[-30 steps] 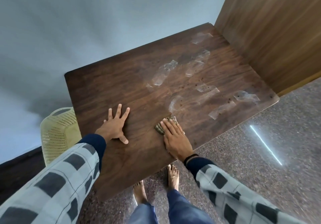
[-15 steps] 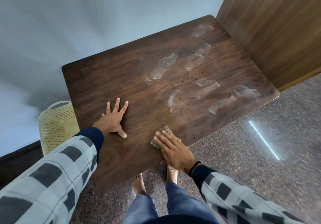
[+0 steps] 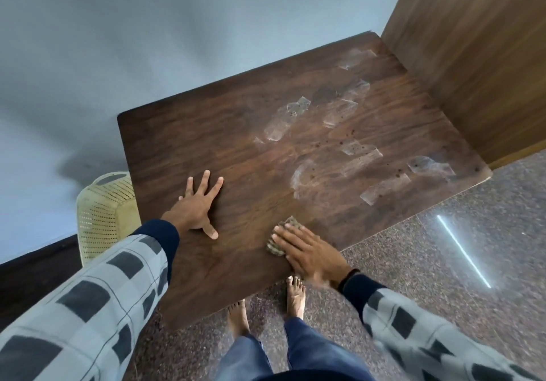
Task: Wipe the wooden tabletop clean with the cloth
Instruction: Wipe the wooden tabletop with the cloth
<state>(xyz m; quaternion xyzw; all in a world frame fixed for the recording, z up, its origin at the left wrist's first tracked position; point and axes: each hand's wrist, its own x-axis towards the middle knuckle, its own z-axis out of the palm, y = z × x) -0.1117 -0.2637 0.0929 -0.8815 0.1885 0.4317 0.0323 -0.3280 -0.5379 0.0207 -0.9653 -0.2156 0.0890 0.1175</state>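
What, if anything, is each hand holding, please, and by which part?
Nothing is gripped: right hand presses the near part of the cloth flat; left hand rests empty.

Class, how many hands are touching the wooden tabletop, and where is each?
2. The left hand lies flat on the left part of the tabletop. The right hand presses the cloth by the near edge. None seems hidden.

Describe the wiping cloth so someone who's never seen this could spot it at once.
Start at the dark wooden tabletop against the grey wall. Near its front edge, the right hand presses on a small olive-brown cloth. Unlike the pale flat patches beyond, it is lumpy fabric.
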